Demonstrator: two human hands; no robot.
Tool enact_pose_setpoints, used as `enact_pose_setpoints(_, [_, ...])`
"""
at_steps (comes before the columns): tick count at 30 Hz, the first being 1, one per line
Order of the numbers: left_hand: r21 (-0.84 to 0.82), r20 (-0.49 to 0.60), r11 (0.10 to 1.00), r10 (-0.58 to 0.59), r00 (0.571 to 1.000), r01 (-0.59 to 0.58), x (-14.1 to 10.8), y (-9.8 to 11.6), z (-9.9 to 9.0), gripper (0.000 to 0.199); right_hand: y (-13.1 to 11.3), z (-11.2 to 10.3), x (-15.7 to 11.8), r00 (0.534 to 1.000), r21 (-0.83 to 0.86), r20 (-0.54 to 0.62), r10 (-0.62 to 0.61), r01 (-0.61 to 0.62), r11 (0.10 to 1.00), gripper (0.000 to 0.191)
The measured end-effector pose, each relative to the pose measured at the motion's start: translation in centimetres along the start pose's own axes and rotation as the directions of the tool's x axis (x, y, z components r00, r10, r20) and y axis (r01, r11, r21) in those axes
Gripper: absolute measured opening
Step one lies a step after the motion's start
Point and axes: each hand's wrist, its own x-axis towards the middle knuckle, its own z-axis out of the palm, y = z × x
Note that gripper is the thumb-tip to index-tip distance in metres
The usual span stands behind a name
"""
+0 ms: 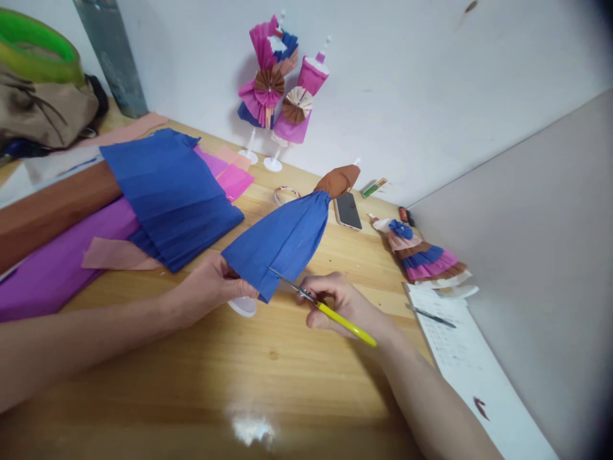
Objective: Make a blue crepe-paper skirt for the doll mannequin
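Observation:
A small dress form with a brown bodice (336, 181) and a long blue crepe-paper skirt (282, 239) lies tilted above the table, its white round base (243, 306) showing under the hem. My left hand (215, 281) pinches the skirt's lower left edge between thumb and fingers. My right hand (340, 300) is closed on a pair of scissors (335, 316) with a yellow handle. The metal blades point up and left and lie against the blue paper close to the hem. How far the blades are apart I cannot tell.
Blue crepe paper (167, 191) lies over brown and purple sheets at left. Two dressed mini forms (292, 124) stand by the wall. A phone (348, 211), another layered dress form (426, 255) and a written sheet (460, 338) with a pen occupy the right. A bag (43, 102) sits back left.

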Motion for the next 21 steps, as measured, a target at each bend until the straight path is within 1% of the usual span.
enact_pose_setpoints(3, [-0.011,0.018,1.000,0.001,1.000,0.000,-0.1,0.0,0.1,0.018,-0.2,0.0,0.0,1.000,-0.019,0.005,-0.015,0.015,1.000,0.057])
enact_pose_setpoints(6, [-0.028,0.056,0.999,0.016,0.998,-0.014,-0.1,-0.1,0.0,0.015,-0.3,0.0,0.1,1.000,-0.035,-0.005,-0.005,0.005,0.999,0.059])
enact_pose_setpoints(9, [-0.032,0.028,0.999,0.004,1.000,-0.003,-0.1,-0.1,0.1,0.015,-0.3,0.0,0.2,1.000,-0.057,-0.016,0.015,-0.016,0.998,0.062])
enact_pose_setpoints(13, [-0.020,-0.006,1.000,-0.013,1.000,0.013,0.0,-0.1,0.2,0.018,-0.1,-0.2,0.2,1.000,-0.092,-0.024,0.012,-0.014,0.996,0.060])
enact_pose_setpoints(16, [-0.013,-0.008,1.000,-0.004,1.000,0.004,-0.1,-0.2,0.2,0.017,-0.2,-0.4,0.0,1.000,-0.118,-0.004,-0.002,0.001,0.993,0.057])
enact_pose_setpoints(21, [-0.022,-0.003,1.000,0.009,1.000,-0.010,-0.1,-0.3,0.1,0.019,-1.1,-0.6,-0.4,0.996,-0.174,0.080,-0.045,0.059,0.983,0.057])
